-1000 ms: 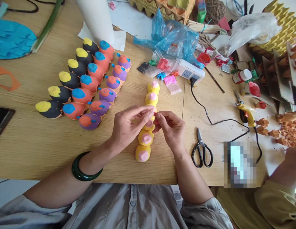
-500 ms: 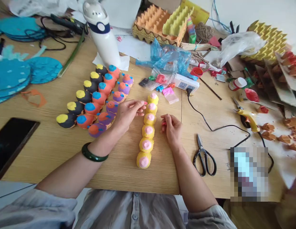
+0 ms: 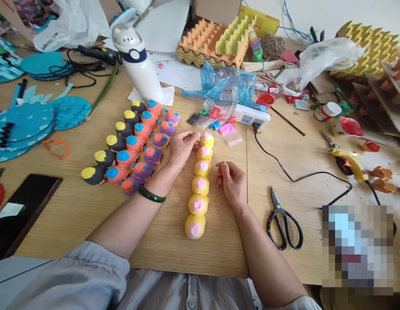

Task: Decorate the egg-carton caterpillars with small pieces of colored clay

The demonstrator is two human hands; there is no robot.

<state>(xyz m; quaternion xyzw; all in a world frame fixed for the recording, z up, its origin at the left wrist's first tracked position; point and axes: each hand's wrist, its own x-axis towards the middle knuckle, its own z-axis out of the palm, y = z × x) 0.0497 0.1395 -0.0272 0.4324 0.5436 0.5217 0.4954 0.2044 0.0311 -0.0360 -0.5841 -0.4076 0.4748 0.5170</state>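
A strip of joined yellow bumps, each topped with a pink disc, lies lengthwise on the table between my hands. My left hand is closed in a pinch at the side of the farthest bump, its fingertips touching or nearly touching it. The small bit of red clay between those fingertips is mostly hidden. To the right of the strip, my right hand rests closed, with a piece of red clay showing in its curled fingers. Left of my left hand stand painted rows in black and yellow, orange and blue, and purple and orange.
Black-handled scissors lie right of my right forearm. A white power strip trails a black cord rightward to a yellow glue gun. Small clay packets lie beyond the strip. A white bottle stands behind the rows; a phone lies left.
My left hand has moved from beside the strip to its farthest bump, bringing the red bit to it. My right hand stays about where it was. The view has shifted slightly.
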